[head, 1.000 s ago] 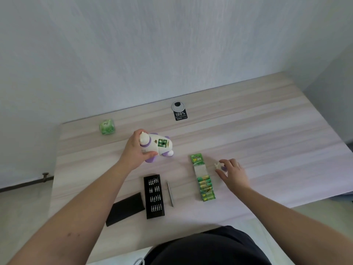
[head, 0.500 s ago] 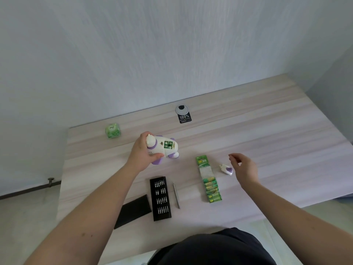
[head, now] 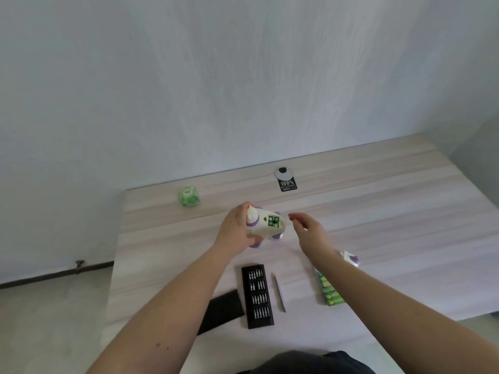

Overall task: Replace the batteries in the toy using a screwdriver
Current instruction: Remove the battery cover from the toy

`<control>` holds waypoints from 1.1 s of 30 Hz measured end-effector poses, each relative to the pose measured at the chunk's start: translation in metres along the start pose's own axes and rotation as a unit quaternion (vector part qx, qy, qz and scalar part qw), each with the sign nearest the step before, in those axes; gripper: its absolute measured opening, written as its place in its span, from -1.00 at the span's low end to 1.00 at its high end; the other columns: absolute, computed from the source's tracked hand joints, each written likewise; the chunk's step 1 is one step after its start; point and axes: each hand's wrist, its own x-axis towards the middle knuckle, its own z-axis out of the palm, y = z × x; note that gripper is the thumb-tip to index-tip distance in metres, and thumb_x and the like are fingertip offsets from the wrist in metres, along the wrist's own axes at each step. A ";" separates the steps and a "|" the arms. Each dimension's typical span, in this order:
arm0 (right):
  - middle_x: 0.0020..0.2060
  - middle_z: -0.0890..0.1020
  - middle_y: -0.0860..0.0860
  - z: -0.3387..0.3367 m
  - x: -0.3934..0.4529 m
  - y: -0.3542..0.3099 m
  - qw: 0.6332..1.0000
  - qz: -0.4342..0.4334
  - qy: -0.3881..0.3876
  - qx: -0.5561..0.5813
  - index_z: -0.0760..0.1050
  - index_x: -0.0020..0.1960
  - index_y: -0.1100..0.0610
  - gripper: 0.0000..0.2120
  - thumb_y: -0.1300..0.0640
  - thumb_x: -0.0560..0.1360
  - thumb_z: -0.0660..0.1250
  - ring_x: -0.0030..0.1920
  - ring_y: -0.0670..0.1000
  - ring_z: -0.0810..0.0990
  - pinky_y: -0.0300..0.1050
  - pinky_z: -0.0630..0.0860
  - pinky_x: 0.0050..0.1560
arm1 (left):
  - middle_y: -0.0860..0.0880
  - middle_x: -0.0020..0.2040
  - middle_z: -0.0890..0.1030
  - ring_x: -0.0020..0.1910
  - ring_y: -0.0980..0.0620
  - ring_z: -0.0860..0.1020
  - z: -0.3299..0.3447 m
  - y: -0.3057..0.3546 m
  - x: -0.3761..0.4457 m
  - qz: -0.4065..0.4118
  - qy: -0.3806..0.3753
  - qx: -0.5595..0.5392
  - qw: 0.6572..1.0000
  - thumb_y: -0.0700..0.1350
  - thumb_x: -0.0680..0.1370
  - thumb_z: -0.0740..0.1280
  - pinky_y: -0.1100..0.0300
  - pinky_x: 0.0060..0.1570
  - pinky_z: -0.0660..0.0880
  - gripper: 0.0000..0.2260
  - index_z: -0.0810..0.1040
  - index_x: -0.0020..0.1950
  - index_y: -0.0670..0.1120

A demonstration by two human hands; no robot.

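Table [head: 405, 211] count, L to R: 1 green cube [head: 189, 196] at 11 o'clock of toy, 1 bit case [head: 257, 299], 1 screwdriver [head: 278, 291], 1 battery strip [head: 330, 291], 1 small purple-white cover [head: 350, 258].

L hand [head: 234, 230] grips 1 toy [head: 266, 225], mid-table, green cells showing in open bay.

R hand [head: 307, 231] at toy's 3 o'clock, fingers loosely curved, holding nothing, no contact.

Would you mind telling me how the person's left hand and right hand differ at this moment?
The left hand grips the toy from its left side; the right hand holds nothing. The left hand's fingers are wrapped around the toy, whereas the right hand's are loosely extended toward it, not touching. Both hover above the table.
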 end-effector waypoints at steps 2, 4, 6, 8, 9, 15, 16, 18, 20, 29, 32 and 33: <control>0.16 0.57 -0.04 0.015 0.004 -0.011 0.999 0.016 -0.032 0.014 0.44 0.35 -0.06 -0.69 0.05 0.62 0.16 0.10 -0.02 0.53 -0.17 0.39 0.02 | 0.14 0.21 0.53 0.11 0.03 0.50 -0.001 -0.005 -0.001 0.009 -0.008 0.016 1.000 0.02 0.10 0.60 0.07 0.09 0.47 -0.23 0.31 0.22 0.13; 0.24 0.52 0.00 0.026 0.007 -0.022 0.998 0.029 -0.056 0.019 0.33 0.43 -0.10 -0.63 -0.02 0.63 0.13 0.07 -0.01 0.54 -0.21 0.43 -0.03 | 0.16 0.24 0.49 0.17 0.08 0.47 -0.002 -0.010 -0.003 0.016 -0.019 0.005 1.000 0.01 0.14 0.60 0.01 0.13 0.48 -0.24 0.32 0.25 0.17; 0.23 0.50 0.01 0.035 0.009 -0.028 0.995 0.054 -0.072 0.034 0.31 0.44 -0.11 -0.63 -0.02 0.64 0.10 -0.04 -0.03 0.54 -0.33 0.47 -0.20 | 0.12 0.25 0.47 0.20 0.10 0.44 -0.005 -0.011 -0.004 0.028 -0.031 -0.030 0.999 -0.08 0.18 0.61 0.03 0.20 0.45 -0.25 0.34 0.27 0.15; 0.24 0.51 0.05 0.041 0.010 -0.029 0.992 0.078 -0.079 0.060 0.36 0.40 -0.07 -0.65 0.01 0.64 0.12 0.00 0.03 0.56 -0.19 0.60 -0.10 | 0.07 0.24 0.45 0.21 0.06 0.42 -0.006 -0.012 -0.005 0.032 -0.030 -0.040 0.998 -0.11 0.19 0.61 0.06 0.24 0.42 -0.27 0.36 0.27 0.12; 0.23 0.52 0.08 0.042 0.010 -0.028 0.991 0.082 -0.079 0.067 0.41 0.36 -0.05 -0.68 0.03 0.63 0.13 0.03 0.06 0.56 -0.06 0.63 0.00 | 0.04 0.25 0.43 0.26 0.01 0.40 -0.006 -0.014 -0.005 0.031 -0.026 -0.038 0.998 -0.11 0.20 0.62 0.06 0.28 0.39 -0.26 0.37 0.29 0.10; 0.10 0.58 0.16 0.037 0.004 -0.023 0.988 0.094 -0.062 0.109 0.52 0.14 -0.02 -0.81 0.15 0.62 0.19 -0.08 0.09 0.59 0.09 0.64 -0.03 | 0.01 0.42 0.26 0.41 0.08 0.26 -0.009 -0.029 -0.015 -0.037 -0.059 -0.071 0.995 -0.16 0.25 0.63 0.25 0.37 0.19 0.02 0.10 0.56 -0.09; 0.09 0.58 0.16 0.037 0.003 -0.021 0.986 0.099 -0.061 0.121 0.53 0.14 -0.01 -0.81 0.16 0.62 0.20 -0.10 0.10 0.60 0.09 0.65 -0.03 | 0.05 0.38 0.30 0.36 0.10 0.31 -0.010 -0.027 -0.015 -0.057 -0.058 -0.093 0.992 -0.18 0.23 0.64 0.25 0.33 0.24 0.04 0.10 0.56 -0.08; 0.09 0.58 0.16 0.037 0.000 -0.018 0.982 0.109 -0.060 0.142 0.54 0.17 0.04 -0.80 0.17 0.62 0.21 -0.10 0.10 0.61 0.07 0.65 -0.05 | 0.06 0.28 0.43 0.27 0.05 0.45 -0.013 -0.027 -0.013 -0.067 -0.056 -0.120 0.989 -0.20 0.19 0.65 0.23 0.19 0.36 -0.09 0.28 0.45 -0.03; 0.09 0.58 0.15 0.036 -0.001 -0.018 0.980 0.110 -0.065 0.153 0.54 0.19 0.08 -0.79 0.18 0.62 0.21 -0.05 0.11 0.61 0.04 0.66 -0.09 | 0.08 0.18 0.52 0.17 0.05 0.52 -0.018 -0.026 -0.013 -0.070 -0.055 -0.116 0.989 -0.18 0.16 0.66 0.25 0.06 0.41 -0.19 0.38 0.33 -0.02; 0.07 0.63 0.11 0.012 -0.004 -0.044 0.959 0.095 -0.100 0.246 0.57 0.16 0.07 -0.77 0.15 0.64 0.16 -0.02 0.08 0.61 -0.14 0.60 -0.20 | 0.13 0.26 0.51 0.22 0.23 0.48 -0.044 -0.015 -0.020 -0.070 -0.003 -0.217 0.974 -0.06 0.29 0.63 0.34 0.10 0.41 -0.15 0.24 0.45 0.12; 0.05 0.64 0.09 0.009 -0.005 -0.055 0.951 0.089 -0.094 0.280 0.59 0.13 0.04 -0.76 0.15 0.65 0.15 -0.03 0.08 0.62 -0.13 0.61 -0.16 | 0.06 0.31 0.44 0.27 0.17 0.42 -0.047 -0.008 -0.026 -0.101 0.064 -0.274 0.954 -0.10 0.39 0.55 0.45 0.11 0.34 -0.20 0.18 0.50 0.06; 0.05 0.64 0.09 0.008 -0.006 -0.058 0.949 0.086 -0.093 0.289 0.59 0.12 0.02 -0.76 0.15 0.65 0.15 -0.04 0.08 0.62 -0.13 0.60 -0.15 | 0.04 0.34 0.41 0.30 0.18 0.38 -0.047 -0.008 -0.029 -0.116 0.081 -0.299 0.944 -0.11 0.42 0.52 0.38 0.22 0.33 -0.25 0.18 0.49 0.08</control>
